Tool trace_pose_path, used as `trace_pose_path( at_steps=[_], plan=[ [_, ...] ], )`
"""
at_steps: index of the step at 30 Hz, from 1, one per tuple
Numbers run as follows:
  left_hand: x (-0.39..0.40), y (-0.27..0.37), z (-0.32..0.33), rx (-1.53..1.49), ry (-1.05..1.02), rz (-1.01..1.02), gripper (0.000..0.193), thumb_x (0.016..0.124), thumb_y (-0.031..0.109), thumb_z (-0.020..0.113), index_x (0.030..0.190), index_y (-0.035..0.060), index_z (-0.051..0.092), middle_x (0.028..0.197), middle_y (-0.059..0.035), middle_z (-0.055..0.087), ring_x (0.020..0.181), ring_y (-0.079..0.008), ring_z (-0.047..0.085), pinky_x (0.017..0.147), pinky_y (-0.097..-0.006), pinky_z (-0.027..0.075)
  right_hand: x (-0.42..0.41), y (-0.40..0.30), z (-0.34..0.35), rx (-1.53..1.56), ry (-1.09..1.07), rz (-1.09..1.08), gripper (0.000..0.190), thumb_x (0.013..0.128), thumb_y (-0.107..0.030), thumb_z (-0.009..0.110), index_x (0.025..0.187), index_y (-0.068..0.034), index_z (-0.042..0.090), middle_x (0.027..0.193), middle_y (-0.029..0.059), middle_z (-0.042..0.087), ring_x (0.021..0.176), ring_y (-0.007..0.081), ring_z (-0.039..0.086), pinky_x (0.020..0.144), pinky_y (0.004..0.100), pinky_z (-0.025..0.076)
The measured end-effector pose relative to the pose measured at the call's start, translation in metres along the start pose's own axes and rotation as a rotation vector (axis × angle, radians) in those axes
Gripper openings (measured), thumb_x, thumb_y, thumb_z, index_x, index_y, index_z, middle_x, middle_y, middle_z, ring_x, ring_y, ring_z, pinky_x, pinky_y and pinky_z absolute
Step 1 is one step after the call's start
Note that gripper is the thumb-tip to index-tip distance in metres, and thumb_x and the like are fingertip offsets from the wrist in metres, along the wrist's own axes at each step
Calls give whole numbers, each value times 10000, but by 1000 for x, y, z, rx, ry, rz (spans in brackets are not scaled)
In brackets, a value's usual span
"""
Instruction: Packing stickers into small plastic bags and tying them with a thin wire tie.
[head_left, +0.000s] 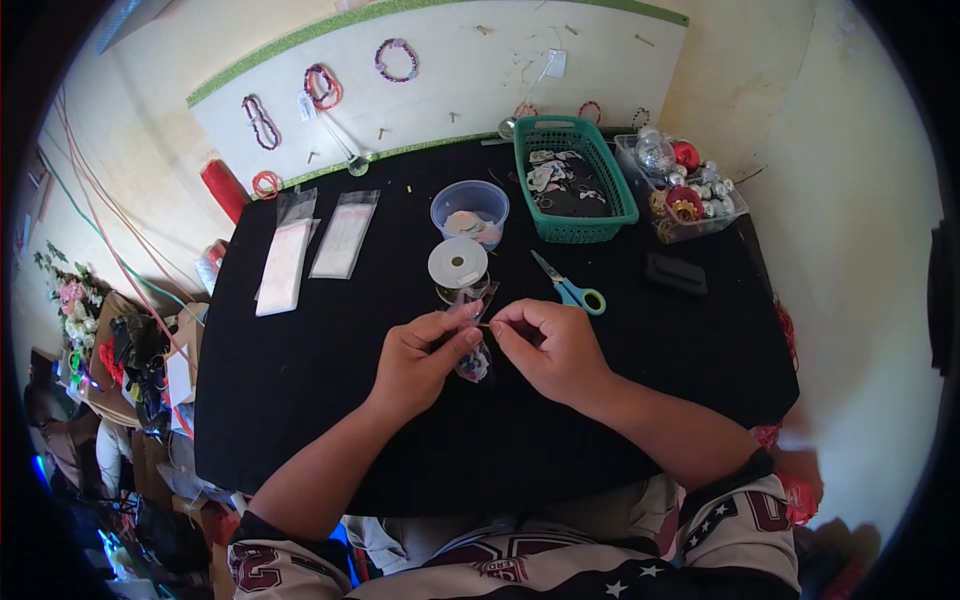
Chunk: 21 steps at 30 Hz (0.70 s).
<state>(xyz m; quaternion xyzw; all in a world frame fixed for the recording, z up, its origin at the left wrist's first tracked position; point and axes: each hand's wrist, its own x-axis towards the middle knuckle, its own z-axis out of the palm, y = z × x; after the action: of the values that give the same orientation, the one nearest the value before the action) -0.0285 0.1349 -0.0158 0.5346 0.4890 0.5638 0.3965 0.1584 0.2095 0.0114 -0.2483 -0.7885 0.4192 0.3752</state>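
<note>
A small clear plastic bag (474, 366) with patterned contents is pinched at its gathered neck by my left hand (421, 355). The bag's open end stands up above the fingers. My right hand (553, 346) holds a thin gold-coloured tie (484, 325) between thumb and forefinger, right at the bag's neck; how far the tie wraps around is too small to tell. Just beyond my hands sits a white ribbon spool (457, 262). Scissors with blue and green handles (571, 289) lie beyond my right hand, blades pointing away.
A blue-tinted round tub (470, 196) holds pale cut-outs. Beside it stand a green basket (628, 211) with patterned pieces and a clear box of ornaments (709, 225). Plastic sleeve packs (281, 274) lie left, a black object (676, 274) right. Behind is a pegged board (442, 82) with bracelets.
</note>
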Motion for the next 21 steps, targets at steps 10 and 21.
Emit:
trace_pose_path(
  at_steps=[10, 21],
  plan=[
    [1, 7, 3, -101, 16, -114, 159, 909, 128, 713, 1019, 15, 690, 883, 0, 688, 774, -32, 583, 655, -192, 461, 1, -4, 0, 19, -34, -25, 71, 893, -55, 616, 881, 10, 643, 772, 104, 647, 675, 170, 631, 598, 281, 464],
    [0, 8, 3, -53, 21, -167, 135, 900, 59, 702, 1012, -11, 680, 921, -53, 707, 842, -75, 643, 764, -218, 504, 0, -4, 4, -5, -10, -58, 59, 876, -48, 610, 858, 1, 581, 774, 104, 612, 702, 212, 615, 624, 310, 462]
  ],
)
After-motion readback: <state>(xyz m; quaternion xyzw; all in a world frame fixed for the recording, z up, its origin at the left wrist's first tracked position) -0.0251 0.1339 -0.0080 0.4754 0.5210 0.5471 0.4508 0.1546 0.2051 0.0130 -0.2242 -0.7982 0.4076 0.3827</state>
